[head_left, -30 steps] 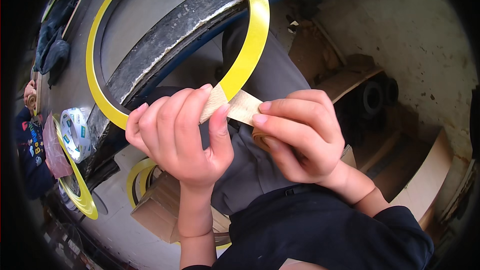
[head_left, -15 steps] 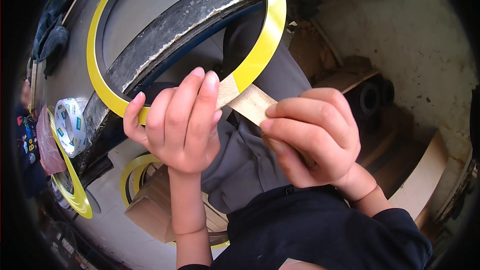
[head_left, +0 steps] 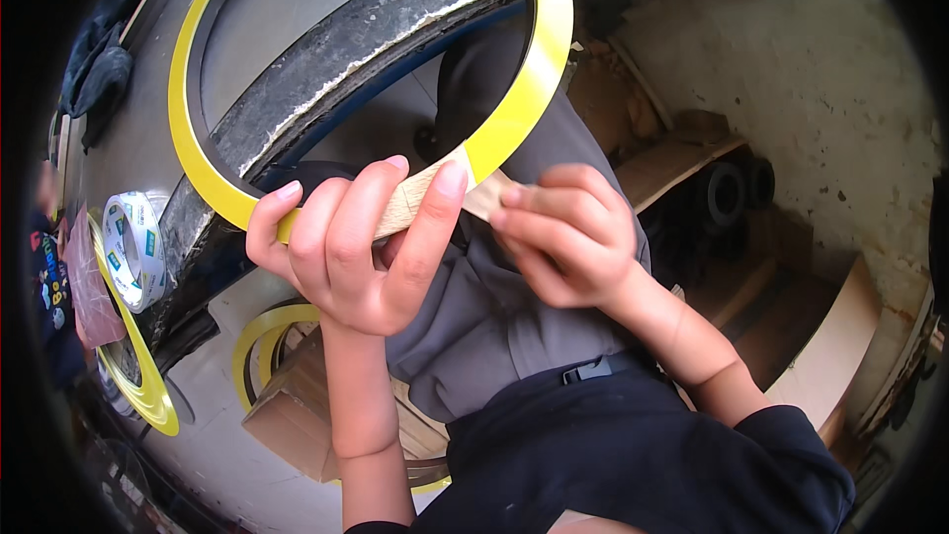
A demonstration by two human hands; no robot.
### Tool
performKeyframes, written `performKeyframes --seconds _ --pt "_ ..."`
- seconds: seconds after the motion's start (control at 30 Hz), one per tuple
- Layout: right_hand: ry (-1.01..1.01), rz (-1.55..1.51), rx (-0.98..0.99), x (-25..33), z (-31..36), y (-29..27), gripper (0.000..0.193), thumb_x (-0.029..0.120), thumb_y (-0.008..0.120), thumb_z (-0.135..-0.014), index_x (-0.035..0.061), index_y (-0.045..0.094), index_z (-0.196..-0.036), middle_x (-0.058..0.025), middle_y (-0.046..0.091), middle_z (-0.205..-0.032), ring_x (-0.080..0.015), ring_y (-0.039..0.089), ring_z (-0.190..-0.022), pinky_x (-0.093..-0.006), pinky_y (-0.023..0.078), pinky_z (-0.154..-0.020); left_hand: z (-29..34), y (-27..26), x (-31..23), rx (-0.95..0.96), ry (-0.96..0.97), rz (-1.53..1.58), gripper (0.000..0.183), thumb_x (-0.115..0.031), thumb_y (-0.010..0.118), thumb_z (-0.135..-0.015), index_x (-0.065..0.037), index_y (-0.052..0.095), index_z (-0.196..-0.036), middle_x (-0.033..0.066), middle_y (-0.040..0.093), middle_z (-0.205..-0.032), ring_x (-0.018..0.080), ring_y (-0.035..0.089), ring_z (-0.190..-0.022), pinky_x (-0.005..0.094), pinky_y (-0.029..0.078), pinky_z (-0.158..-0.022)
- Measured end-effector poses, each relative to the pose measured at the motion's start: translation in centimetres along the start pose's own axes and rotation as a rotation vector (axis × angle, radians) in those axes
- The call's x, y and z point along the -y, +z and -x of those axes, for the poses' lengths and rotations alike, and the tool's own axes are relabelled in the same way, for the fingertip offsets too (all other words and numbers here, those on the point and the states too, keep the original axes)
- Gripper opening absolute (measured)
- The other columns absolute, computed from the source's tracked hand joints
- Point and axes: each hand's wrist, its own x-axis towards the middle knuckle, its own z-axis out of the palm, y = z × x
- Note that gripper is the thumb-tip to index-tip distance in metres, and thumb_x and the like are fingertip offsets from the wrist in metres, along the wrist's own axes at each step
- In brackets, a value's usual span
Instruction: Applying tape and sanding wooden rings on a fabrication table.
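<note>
My left hand (head_left: 351, 257) is closed around the lower edge of a large, flat yellow ring (head_left: 544, 69) with a dark inner side. A tan, wood-grained section (head_left: 407, 200) of the ring shows between my left fingers, with the index fingertip near its right end. Just right of it, my right hand (head_left: 568, 237) pinches a short tan strip (head_left: 484, 200) against or beside the ring; motion slightly blurs these fingers. Whether the strip is still joined to the tan section, I cannot tell. The ring is tilted above my lap, its top cut off by the picture's edge.
A dark, chipped bench edge (head_left: 326, 79) curves behind the ring. At left stand a white tape roll (head_left: 148, 252) and more yellow rings (head_left: 148, 396). A cardboard box (head_left: 292, 410) sits below, and shelves with black rolls (head_left: 727, 193) are at right. Another person's sleeve (head_left: 49, 287) shows far left.
My right hand has moved left and up, closer to the ring, and less of the strip shows. My left index finger has shifted right, exposing more of the tan section.
</note>
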Motion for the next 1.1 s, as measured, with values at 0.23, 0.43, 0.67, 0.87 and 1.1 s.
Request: performKeyframes --seconds 0.23,0.43,0.67,0.87,1.1 --pt "0.049 0.020 0.111 3.4 -4.7 -4.9 0.031 -0.001 0.081 -0.070 0.0082 0.073 -0.099 -0.0072 0.066 -0.098 -0.0236 0.060 -0.075 -0.0327 0.050 -0.064 0.0 0.1 -0.3 -0.012 -0.033 -0.011 0.029 -0.025 0.073 -0.089 -0.030 0.071 -0.118 -0.0048 0.066 -0.106 0.0136 0.054 -0.095 0.0416 0.037 -0.101" --pt "0.072 -0.064 0.013 1.8 -8.8 -3.3 0.016 0.010 0.060 -0.089 -0.0019 0.070 -0.090 -0.0148 0.067 -0.087 -0.0231 0.060 -0.071 -0.0324 0.049 -0.063 -0.6 -0.9 -0.8 0.068 -0.097 0.071 0.028 -0.030 0.075 -0.088 -0.028 0.073 -0.115 -0.0056 0.066 -0.105 0.0123 0.055 -0.094 0.0410 0.035 -0.103" --pt "0.179 -0.122 0.050 2.9 -9.9 -4.0 0.050 0.033 0.038 -0.099 -0.0021 0.071 -0.087 -0.0156 0.067 -0.084 -0.0235 0.061 -0.068 -0.0322 0.049 -0.061 -0.9 -0.6 -0.9 0.004 -0.161 0.104 0.030 -0.020 0.080 -0.085 -0.021 0.074 -0.114 -0.0078 0.068 -0.098 0.0105 0.058 -0.087 0.0384 0.035 -0.104" --pt "0.116 -0.014 0.101 0.8 -11.4 -2.8 0.037 0.029 0.047 -0.089 -0.0003 0.068 -0.077 -0.0143 0.065 -0.076 -0.0232 0.058 -0.063 -0.0310 0.046 -0.058 -0.6 -0.6 -0.8 0.009 -0.139 0.103 0.033 -0.014 0.081 -0.083 -0.020 0.072 -0.114 -0.0067 0.069 -0.099 0.0105 0.059 -0.088 0.0399 0.036 -0.104" --pt "0.113 0.037 0.279 1.6 -13.8 -3.3 0.016 0.012 0.060 -0.080 0.0026 0.064 -0.068 -0.0042 0.055 -0.059 -0.0193 0.049 -0.053 -0.0284 0.040 -0.052 0.6 1.5 0.1 -0.111 -0.034 0.133 0.034 -0.010 0.078 -0.084 -0.017 0.061 -0.113 -0.0035 0.071 -0.099 0.0133 0.061 -0.087 0.0441 0.036 -0.106"
